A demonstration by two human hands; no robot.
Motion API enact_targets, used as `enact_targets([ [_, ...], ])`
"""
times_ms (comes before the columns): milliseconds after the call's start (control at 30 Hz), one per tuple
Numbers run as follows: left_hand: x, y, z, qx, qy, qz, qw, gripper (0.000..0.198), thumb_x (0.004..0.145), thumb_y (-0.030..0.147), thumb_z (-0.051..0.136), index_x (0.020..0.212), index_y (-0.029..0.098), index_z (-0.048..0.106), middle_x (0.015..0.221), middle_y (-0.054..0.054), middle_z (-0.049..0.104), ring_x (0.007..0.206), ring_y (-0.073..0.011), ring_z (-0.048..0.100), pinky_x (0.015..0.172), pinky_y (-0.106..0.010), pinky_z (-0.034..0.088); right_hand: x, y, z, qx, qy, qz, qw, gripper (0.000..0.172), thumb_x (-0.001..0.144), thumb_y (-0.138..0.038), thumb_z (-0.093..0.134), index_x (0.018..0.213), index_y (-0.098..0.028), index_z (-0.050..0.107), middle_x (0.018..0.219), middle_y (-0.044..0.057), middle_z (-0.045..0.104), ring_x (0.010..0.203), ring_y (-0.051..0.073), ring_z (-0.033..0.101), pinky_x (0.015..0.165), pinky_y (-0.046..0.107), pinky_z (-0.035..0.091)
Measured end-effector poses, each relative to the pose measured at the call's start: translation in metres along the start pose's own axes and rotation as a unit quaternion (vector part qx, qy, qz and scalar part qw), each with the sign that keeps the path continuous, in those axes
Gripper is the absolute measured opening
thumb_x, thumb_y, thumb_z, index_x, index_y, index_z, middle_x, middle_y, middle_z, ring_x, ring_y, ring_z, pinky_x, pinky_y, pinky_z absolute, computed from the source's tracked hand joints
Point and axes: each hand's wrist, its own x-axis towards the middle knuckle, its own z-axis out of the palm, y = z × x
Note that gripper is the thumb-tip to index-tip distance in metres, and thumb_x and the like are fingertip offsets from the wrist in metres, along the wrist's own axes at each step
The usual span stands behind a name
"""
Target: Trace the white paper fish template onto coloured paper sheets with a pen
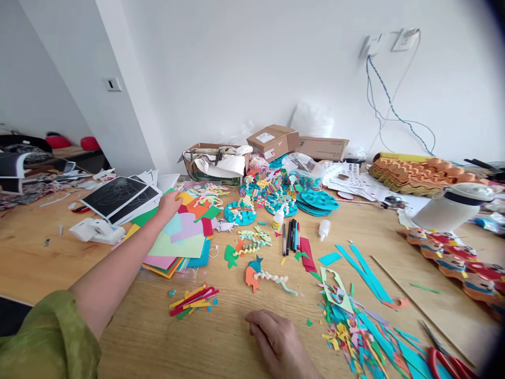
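Down at the bottom edge, the bare right hand (278,337) has its forearm chopped off, its curled palm hiding whatever lies beneath! Far side, the bare left hand (169,207) covers part of the multicoloured paper stack (177,247), its grip too small to read. Red-handled metal scissors (444,353) run out below; dark blur swallows the red-and-blue painted egg-carton row (450,259) at right.

Multicoloured paper sheets (177,246), loosely piled, edges askew, flat on wooden table (142,331)

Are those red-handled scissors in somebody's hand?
No, the red-handled scissors lie on the table, away from the left hand and right hand.
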Motion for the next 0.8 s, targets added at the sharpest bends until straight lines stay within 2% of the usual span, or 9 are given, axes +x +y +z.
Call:
enact_targets([
  [67,-0.01,0.013,-0.013,-0.032,0.025,-0.002,0.999,0.021,0.085,0.021,0.049,0.103,0.011,0.055,0.099,-0.008,0.06,0.092,-0.0203,0.057,0.079,-0.035,0.046,-0.001,-0.002,0.0,0.007,0.004,0.005,1.0,0.024,0.087,-0.019,0.034,0.09,-0.019,0.058,0.079,0.006,0.066,0.07,0.015,0.062,0.061,0.023,0.045],
  [167,-0.035,0.041,-0.031,-0.094,0.044,0.041,0.994,0.024,0.082,0.019,0.047,0.105,0.014,0.054,0.094,-0.003,0.062,0.087,-0.0185,0.058,0.077,-0.028,0.045,-0.002,-0.003,-0.001,0.032,0.02,0.019,0.999,0.024,0.088,-0.021,0.035,0.091,-0.02,0.059,0.08,0.006,0.066,0.072,0.015,0.061,0.063,0.024,0.046],
  [300,-0.093,0.088,-0.052,-0.182,0.006,0.153,0.971,0.016,0.08,0.023,0.049,0.093,0.016,0.055,0.084,0.001,0.063,0.078,-0.014,0.059,0.071,-0.023,0.047,0.001,-0.002,-0.007,0.12,0.09,0.071,0.986,0.023,0.086,-0.032,0.04,0.09,-0.02,0.06,0.074,0.005,0.063,0.064,0.015,0.058,0.059,0.026,0.045],
  [333,-0.111,0.098,-0.055,-0.209,-0.012,0.198,0.957,0.012,0.079,0.022,0.049,0.088,0.017,0.056,0.086,0.001,0.063,0.08,-0.0136,0.059,0.072,-0.023,0.047,0.003,-0.001,-0.011,0.167,0.113,0.101,0.974,0.025,0.085,-0.037,0.043,0.09,-0.02,0.06,0.073,0.005,0.061,0.059,0.014,0.056,0.056,0.026,0.045],
  [433,-0.163,0.123,-0.058,-0.328,-0.071,0.42,0.843,0.009,0.082,0.015,0.046,0.083,0.016,0.055,0.089,-0.004,0.061,0.088,-0.0149,0.057,0.08,-0.026,0.045,0.004,0.0,-0.025,0.349,0.144,0.195,0.905,0.035,0.078,-0.05,0.051,0.093,-0.019,0.057,0.078,0.004,0.059,0.051,0.011,0.051,0.046,0.023,0.04],
  [500,-0.193,0.131,-0.053,-0.311,-0.096,0.506,0.799,0.01,0.084,0.012,0.046,0.087,0.016,0.054,0.096,-0.006,0.06,0.093,-0.0141,0.055,0.082,-0.024,0.043,0.0,-0.001,-0.035,0.447,0.119,0.237,0.854,0.039,0.077,-0.052,0.052,0.097,-0.02,0.055,0.077,0.002,0.057,0.052,0.01,0.051,0.045,0.021,0.038],
  [567,-0.216,0.134,-0.044,-0.29,-0.083,0.555,0.775,0.01,0.086,0.015,0.044,0.087,0.016,0.054,0.098,-0.008,0.059,0.092,-0.0149,0.054,0.083,-0.025,0.043,-0.007,-0.003,-0.042,0.493,0.065,0.265,0.826,0.038,0.077,-0.051,0.054,0.098,-0.02,0.056,0.071,0.0,0.055,0.055,0.009,0.05,0.046,0.02,0.037],
  [700,-0.242,0.133,-0.023,-0.257,-0.088,0.574,0.772,0.008,0.087,0.018,0.045,0.085,0.017,0.052,0.096,-0.008,0.058,0.088,-0.016,0.053,0.079,-0.026,0.043,-0.019,-0.005,-0.046,0.512,-0.046,0.278,0.811,0.029,0.07,-0.041,0.065,0.088,-0.018,0.06,0.064,-0.004,0.052,0.055,0.007,0.048,0.047,0.017,0.034],
  [800,-0.25,0.128,-0.01,-0.257,-0.092,0.57,0.775,0.008,0.087,0.018,0.044,0.086,0.018,0.051,0.095,-0.007,0.057,0.086,-0.016,0.052,0.076,-0.026,0.044,-0.021,-0.003,-0.044,0.532,-0.063,0.281,0.796,0.029,0.064,-0.035,0.07,0.085,-0.017,0.06,0.061,-0.005,0.051,0.051,0.006,0.045,0.046,0.017,0.031],
])
